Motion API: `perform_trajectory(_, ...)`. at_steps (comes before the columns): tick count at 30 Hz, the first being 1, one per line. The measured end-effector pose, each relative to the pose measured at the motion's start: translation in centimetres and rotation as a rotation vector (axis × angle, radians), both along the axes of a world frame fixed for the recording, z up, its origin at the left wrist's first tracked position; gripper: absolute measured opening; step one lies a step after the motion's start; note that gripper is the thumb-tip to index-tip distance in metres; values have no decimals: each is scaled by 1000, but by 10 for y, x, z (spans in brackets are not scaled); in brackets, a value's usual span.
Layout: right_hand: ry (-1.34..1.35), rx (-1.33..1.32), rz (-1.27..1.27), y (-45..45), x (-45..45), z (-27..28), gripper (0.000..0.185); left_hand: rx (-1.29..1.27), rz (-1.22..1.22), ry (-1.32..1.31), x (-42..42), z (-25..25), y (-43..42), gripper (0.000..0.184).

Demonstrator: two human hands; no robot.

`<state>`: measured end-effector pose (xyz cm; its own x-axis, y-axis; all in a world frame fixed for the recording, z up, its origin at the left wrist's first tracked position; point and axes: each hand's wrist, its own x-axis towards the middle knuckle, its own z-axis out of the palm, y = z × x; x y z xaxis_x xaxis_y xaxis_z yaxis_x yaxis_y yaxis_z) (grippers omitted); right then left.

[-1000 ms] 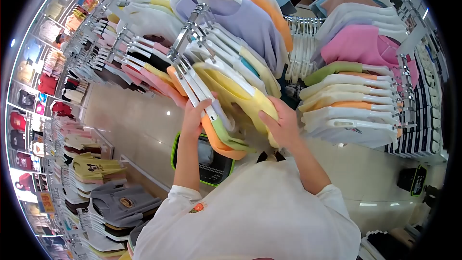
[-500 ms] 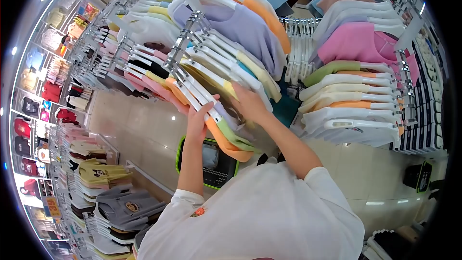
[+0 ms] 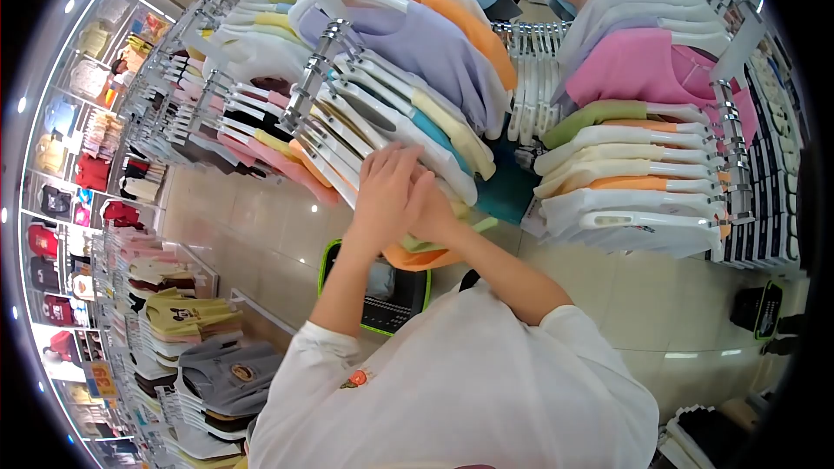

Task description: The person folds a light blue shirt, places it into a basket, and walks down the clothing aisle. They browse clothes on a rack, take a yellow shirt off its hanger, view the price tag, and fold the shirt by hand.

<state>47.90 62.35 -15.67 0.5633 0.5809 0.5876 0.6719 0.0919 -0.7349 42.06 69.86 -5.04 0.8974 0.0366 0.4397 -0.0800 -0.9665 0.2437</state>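
My left hand (image 3: 387,195) lies over the front white hangers (image 3: 328,155) on the metal rail arm (image 3: 314,71), its fingers together and bent across the tops of the shirts. Close against it, my right hand (image 3: 434,215) has bent fingers partly covered by the left; what they grip is hidden. Below both hands hang the hems of an orange shirt (image 3: 419,258) and a light green shirt (image 3: 473,234). Just behind them on the same arm are white, teal (image 3: 434,136) and cream shirts (image 3: 465,141), then a lavender shirt (image 3: 426,56).
A black basket with a green rim (image 3: 327,254) stands on the floor below the hands. To the right is another rack of shirts, including a pink one (image 3: 621,69). Clothes racks and lit wall shelves (image 3: 54,182) line the left. A second basket (image 3: 757,311) is at far right.
My left hand has moved up and right from the lower hanger ends onto the shirts. My right hand has come down and left, so the two now overlap.
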Motion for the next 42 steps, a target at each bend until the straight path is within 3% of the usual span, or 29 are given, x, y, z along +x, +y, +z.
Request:
perform_trajectory(3, -21, -169, 109, -2, -1, -20, 47, 246, -50, 134, 11, -35, 38, 32)
perform_trajectory(6, -6, -239, 214, -6, 25, -19, 50, 277, 27, 284, 15, -36, 40, 32)
perform_trajectory(9, 46, -82, -107, -14, 42, -38, 53, 406, 49, 378, 6, -39, 43, 30)
perform_trajectory(13, -10, -113, -242, -31, 76, -34, 55, 652, 34, 367, -18, -40, 38, 26)
perform_trajectory(22, 34, -76, -292, -38, 73, -34, 59, 575, -1, 350, -32, -39, 40, 24)
perform_trajectory(28, -103, 7, -421, -43, 74, -6, 53, 582, -1, 384, -30, -34, 37, 25)
perform_trajectory(31, -107, -122, -419, -38, 76, -12, 59, 528, 20, 436, -26, -34, 34, 45)
perform_trajectory(34, 33, -304, -143, -26, 53, -35, 60, 400, -3, 297, -20, -27, 24, 75)
perform_trajectory(37, 254, -244, 91, -20, 19, -33, 75, 370, 37, 235, -18, -28, 18, 86)
perform_trajectory(40, 466, -409, 334, -35, 23, -12, 73, 368, 85, 238, -22, -35, 20, 73)
perform_trajectory(42, 203, -297, 307, -33, 34, -38, 69, 345, 113, 224, -23, -37, 22, 58)
